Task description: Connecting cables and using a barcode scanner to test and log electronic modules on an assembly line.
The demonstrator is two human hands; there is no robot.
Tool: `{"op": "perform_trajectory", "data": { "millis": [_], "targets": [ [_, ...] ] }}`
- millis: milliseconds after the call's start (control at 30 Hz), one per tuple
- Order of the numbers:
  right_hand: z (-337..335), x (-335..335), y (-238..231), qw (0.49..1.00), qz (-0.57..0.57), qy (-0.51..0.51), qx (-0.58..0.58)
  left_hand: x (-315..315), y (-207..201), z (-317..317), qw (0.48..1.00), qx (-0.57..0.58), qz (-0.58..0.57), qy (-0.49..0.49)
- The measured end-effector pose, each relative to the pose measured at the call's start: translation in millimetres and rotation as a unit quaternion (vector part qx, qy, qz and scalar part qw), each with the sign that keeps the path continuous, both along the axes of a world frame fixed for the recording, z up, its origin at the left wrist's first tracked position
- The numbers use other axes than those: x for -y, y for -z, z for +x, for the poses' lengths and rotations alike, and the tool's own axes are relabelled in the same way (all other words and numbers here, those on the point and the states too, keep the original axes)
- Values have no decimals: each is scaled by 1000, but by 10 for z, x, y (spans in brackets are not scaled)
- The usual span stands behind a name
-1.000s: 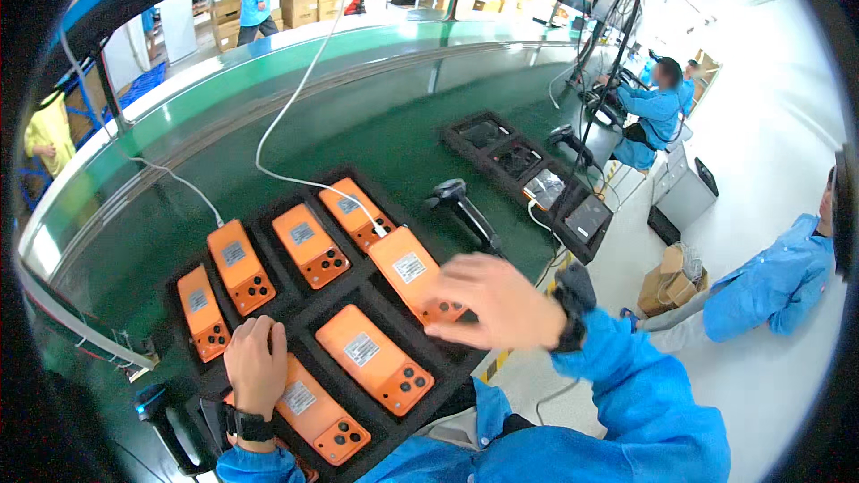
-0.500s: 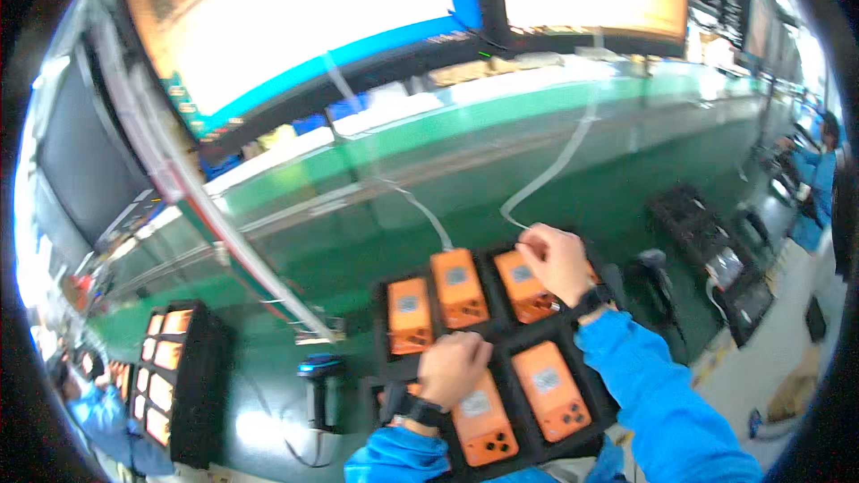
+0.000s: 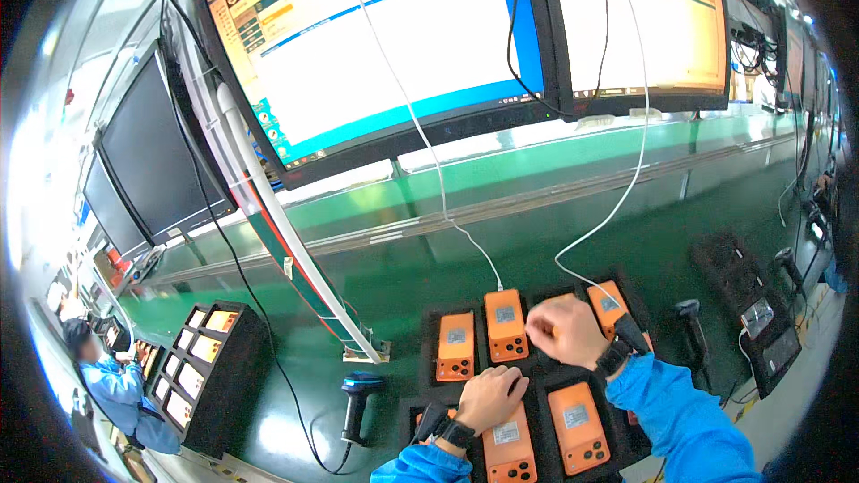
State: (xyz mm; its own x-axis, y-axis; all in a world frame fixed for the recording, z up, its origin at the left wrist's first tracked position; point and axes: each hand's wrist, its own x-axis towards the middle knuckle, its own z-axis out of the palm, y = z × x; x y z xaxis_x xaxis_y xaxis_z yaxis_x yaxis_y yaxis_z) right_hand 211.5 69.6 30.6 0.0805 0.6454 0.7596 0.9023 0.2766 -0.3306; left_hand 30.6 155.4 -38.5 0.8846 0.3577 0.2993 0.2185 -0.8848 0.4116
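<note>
A black foam tray [image 3: 429, 340] on the green bench holds several orange handheld devices. My left hand [image 3: 491, 396] rests palm down on the tray, over the top of a front-row orange device [image 3: 508, 447]. My right hand [image 3: 565, 331] hovers with curled fingers above the back row, between a cabled orange device [image 3: 505, 325] and another cabled one [image 3: 609, 304]. White cables [image 3: 465, 233] run up from those two devices. Whether the right fingers pinch anything is hidden. Both arms wear blue sleeves and dark wristbands.
A blue-and-black barcode scanner [image 3: 356, 404] stands left of the tray, and another scanner [image 3: 690, 317] to the right. A second black tray of devices [image 3: 199, 367] lies at far left near a seated person in blue [image 3: 107, 385]. Large monitors [image 3: 376, 45] hang above.
The view has tilted up from the bench to the monitors. My right hand moved from the tray's right side to the back row. My left hand stayed on the tray.
</note>
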Motion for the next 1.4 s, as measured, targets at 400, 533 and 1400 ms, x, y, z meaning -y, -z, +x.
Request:
{"op": "perform_trajectory", "data": {
  "millis": [400, 533, 1400],
  "targets": [
    [8, 257, 586, 967, -248, -36, -40, 6, 9, 24, 994, 43, 101, -16],
    [24, 271, 583, 953, -296, -45, -51, 9, 44, -13, 998, -35, 57, -12],
    [48, 346, 711, 957, -284, -65, 0, 59, 12, -17, 1000, -30, -9, 0]
  ]
}}
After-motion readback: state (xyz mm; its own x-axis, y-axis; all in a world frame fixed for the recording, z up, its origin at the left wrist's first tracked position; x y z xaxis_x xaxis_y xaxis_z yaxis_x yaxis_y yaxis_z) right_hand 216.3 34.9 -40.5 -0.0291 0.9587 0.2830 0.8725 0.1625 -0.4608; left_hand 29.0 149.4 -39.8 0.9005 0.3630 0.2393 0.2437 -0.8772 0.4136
